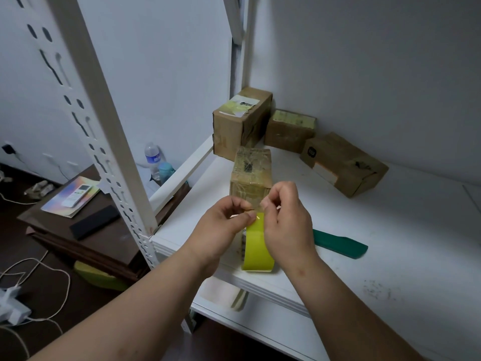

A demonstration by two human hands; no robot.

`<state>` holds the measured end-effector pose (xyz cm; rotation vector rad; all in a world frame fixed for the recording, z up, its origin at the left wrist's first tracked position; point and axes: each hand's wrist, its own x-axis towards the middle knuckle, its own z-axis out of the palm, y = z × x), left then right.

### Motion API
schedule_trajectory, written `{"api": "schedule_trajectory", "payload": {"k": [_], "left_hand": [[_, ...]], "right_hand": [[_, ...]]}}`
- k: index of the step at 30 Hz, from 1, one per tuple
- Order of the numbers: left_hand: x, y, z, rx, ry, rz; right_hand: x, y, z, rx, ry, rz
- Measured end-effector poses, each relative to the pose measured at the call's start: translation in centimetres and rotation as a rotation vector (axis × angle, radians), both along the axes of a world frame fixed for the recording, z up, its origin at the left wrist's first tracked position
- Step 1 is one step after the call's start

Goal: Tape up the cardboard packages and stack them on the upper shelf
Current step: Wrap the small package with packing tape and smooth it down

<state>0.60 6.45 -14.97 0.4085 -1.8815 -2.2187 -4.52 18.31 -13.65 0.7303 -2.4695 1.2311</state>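
Note:
A yellow-green tape roll [257, 248] stands on edge near the front of the white shelf [390, 243]. My left hand [223, 225] grips the roll's top from the left. My right hand [285, 220] pinches at the tape's loose end on top of the roll. Just behind my hands stands a small cardboard package [251, 173] wrapped in clear tape. Three more cardboard packages lie at the back: a tall one [240, 121] at the left, a second [290, 130] against the wall, and a tilted one [343, 164] to the right.
A green cutter [339, 243] lies on the shelf right of my hands. A white perforated shelf post [104, 131] rises at the left. Beyond it, a dark side table [78, 225] holds a remote, a phone, a booklet and bottles. Cables trail on the floor.

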Motion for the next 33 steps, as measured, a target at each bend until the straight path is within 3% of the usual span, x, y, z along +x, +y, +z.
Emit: {"api": "schedule_trajectory", "payload": {"k": [3, 7, 17, 21, 28, 31, 33], "left_hand": [[-0.3, 0.3, 0.3, 0.009, -0.032, 0.037], [-0.3, 0.3, 0.5, -0.009, -0.037, 0.053], [0.8, -0.3, 0.2, 0.061, -0.038, 0.016], [1.1, -1.1, 0.6, -0.013, -0.025, 0.072], [1.8, -6.1, 1.9, -0.306, 0.0, 0.087], [1.6, -8.1, 1.7, -0.461, -0.041, 0.237], [1.3, -8.9, 1.3, -0.675, 0.043, 0.382]], "right_hand": [[-0.7, 0.1, 0.8, 0.005, -0.321, 0.01], [-0.9, 0.2, 2.2, 0.03, -0.437, 0.049], [-0.5, -0.8, 3.7, 0.42, -0.31, 0.042], [0.5, -2.0, 3.4, 0.508, -0.204, 0.031], [1.7, -5.4, 2.5, 0.338, -0.219, 0.084], [1.4, -6.3, 2.3, 0.133, -0.198, 0.097], [0.7, -6.2, 2.3, 0.015, -0.139, -0.021]]}}
